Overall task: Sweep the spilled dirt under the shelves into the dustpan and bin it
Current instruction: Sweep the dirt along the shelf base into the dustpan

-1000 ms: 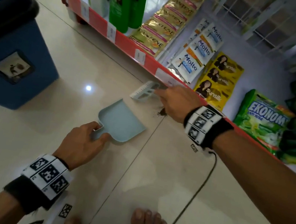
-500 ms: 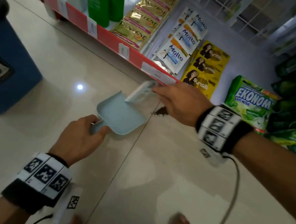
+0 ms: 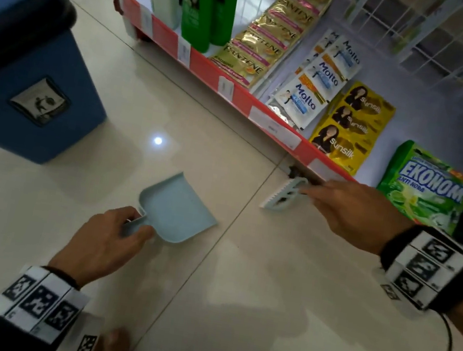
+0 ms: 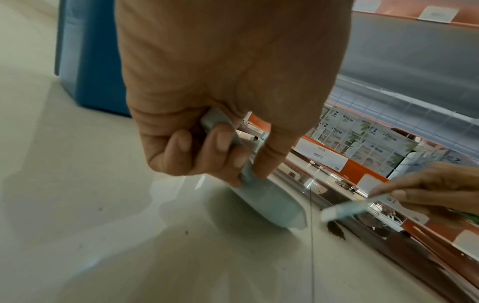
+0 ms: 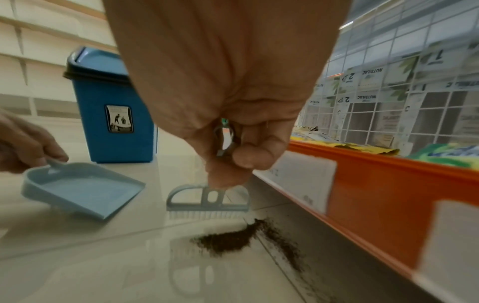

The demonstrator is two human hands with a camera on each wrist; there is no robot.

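Head view: the left hand [image 3: 106,242] wraps its fingers round the handle of the dustpan [image 3: 177,212], which sits on the floor [image 3: 233,312]. The right hand [image 3: 357,213] pinches the small brush [image 3: 283,194] just beside the shelf [image 3: 264,113] edge. The dirt [image 5: 233,238] lies on the floor by the shelf, near the brush, apart from the dustpan. The blue bin [image 3: 34,89] stands to the left.

Bin [image 3: 30,58] cut off at the frame's left edge; brush [image 4: 344,211] blurred.
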